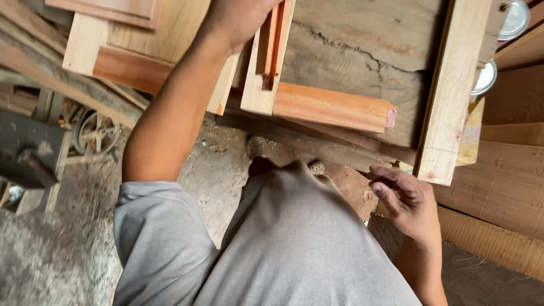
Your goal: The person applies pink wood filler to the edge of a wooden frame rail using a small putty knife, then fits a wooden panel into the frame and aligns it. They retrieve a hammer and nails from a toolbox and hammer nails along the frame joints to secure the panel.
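Fingers: left hand (238, 20) rests on the grooved wooden frame piece (269, 56), grip cut off by the edge; right hand (409, 201) loosely curled, holding nothing.
Frame piece: lies on the cracked plank counter (362, 51).
Right hand: just below the pale upright board (453, 90).

A dusty grey concrete floor (51, 255) with sawdust lies below; flat brown wooden boards (504, 187) are stacked at one side.

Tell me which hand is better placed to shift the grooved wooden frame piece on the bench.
Probably the left hand: it already rests on the grooved frame piece at the top of the view. The right hand hangs loosely curled below the bench edge, near the end of the pale plank, touching neither piece.
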The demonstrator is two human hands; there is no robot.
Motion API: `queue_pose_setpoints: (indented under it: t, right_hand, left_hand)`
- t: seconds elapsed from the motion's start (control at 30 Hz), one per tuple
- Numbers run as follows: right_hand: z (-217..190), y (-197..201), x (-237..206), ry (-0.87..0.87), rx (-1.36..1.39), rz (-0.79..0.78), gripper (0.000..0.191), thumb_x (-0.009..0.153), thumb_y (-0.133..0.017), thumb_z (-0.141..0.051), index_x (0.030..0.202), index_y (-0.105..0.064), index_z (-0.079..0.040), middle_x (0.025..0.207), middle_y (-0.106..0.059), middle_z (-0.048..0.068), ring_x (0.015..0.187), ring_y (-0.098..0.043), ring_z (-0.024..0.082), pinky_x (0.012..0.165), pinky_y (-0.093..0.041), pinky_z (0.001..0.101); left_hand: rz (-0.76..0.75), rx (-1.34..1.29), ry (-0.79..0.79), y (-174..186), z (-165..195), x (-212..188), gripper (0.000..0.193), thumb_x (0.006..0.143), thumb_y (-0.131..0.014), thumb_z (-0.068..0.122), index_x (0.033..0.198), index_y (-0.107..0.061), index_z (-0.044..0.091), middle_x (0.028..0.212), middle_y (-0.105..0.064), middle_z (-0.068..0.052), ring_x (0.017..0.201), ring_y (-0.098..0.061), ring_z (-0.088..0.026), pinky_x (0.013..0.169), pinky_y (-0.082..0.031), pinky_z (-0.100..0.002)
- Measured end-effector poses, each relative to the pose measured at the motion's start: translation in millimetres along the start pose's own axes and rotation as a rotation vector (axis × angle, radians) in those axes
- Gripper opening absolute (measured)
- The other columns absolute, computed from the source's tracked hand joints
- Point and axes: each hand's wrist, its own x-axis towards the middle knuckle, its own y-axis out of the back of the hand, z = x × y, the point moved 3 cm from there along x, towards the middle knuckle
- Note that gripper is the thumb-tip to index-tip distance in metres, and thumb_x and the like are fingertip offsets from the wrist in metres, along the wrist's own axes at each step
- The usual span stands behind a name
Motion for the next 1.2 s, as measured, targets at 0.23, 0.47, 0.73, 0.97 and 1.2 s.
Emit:
queue_pose_setpoints:
  t: [0.23,0.47,0.73,0.97,1.2]
  right_hand:
    - [-42.3,-42.0,23.3,-0.069,-0.115,0.221,0.027,0.099,-0.069,-0.01,0.123,-0.07,0.001,0.109,-0.076,0.011,0.095,-0.073,0.014,0.083,-0.058,0.028]
    - [-57.0,-113.4,23.9,-0.162,0.019,0.39,0.027,0.095,-0.072,-0.01,0.12,-0.072,0.001,0.106,-0.078,0.01,0.094,-0.074,0.013,0.079,-0.061,0.0261]
    - [-13.0,-105.2,-29.3,-0.295,0.092,0.508,0.029,0.097,-0.069,-0.012,0.123,-0.071,0.001,0.105,-0.077,0.012,0.092,-0.072,0.014,0.079,-0.059,0.0267]
    - [54.9,-95.4,-61.1,-0.472,0.247,0.458,0.032,0.095,-0.07,-0.01,0.124,-0.071,0.003,0.107,-0.078,0.012,0.089,-0.072,0.014,0.079,-0.058,0.027]
    - [70.2,-74.2,-47.9,-0.443,0.143,0.323,0.03,0.095,-0.07,-0.009,0.122,-0.072,0.004,0.105,-0.079,0.012,0.091,-0.072,0.012,0.081,-0.058,0.0256]
  left_hand:
    - [-0.107,-0.158,-0.083,24.3,0.7,17.4,0.058,0.1,-0.069,0.045,0.134,-0.055,0.0,0.13,-0.062,-0.018,0.126,-0.061,-0.027,0.107,-0.051,-0.047]
    - [-0.405,0.158,-0.256,-34.9,28.9,61.8,0.062,0.092,-0.072,0.046,0.134,-0.054,0.004,0.123,-0.068,-0.017,0.112,-0.071,-0.026,0.095,-0.057,-0.04]
    - [-0.608,0.723,-0.405,-285.5,69.6,121.7,0.035,0.083,-0.071,0.038,0.112,-0.071,0.019,0.112,-0.07,-0.01,0.107,-0.064,-0.029,0.093,-0.044,-0.055]
    - [-0.574,0.969,-0.53,-379.8,88.2,113.0,0.026,0.095,-0.057,0.034,0.117,-0.07,0.027,0.132,-0.062,-0.006,0.134,-0.049,-0.032,0.119,-0.013,-0.074]
    - [-0.66,0.957,-0.405,-354.6,74.5,106.8,0.047,0.105,-0.048,0.012,0.147,-0.052,0.033,0.151,-0.049,-0.007,0.146,-0.041,-0.035,0.125,-0.008,-0.077]
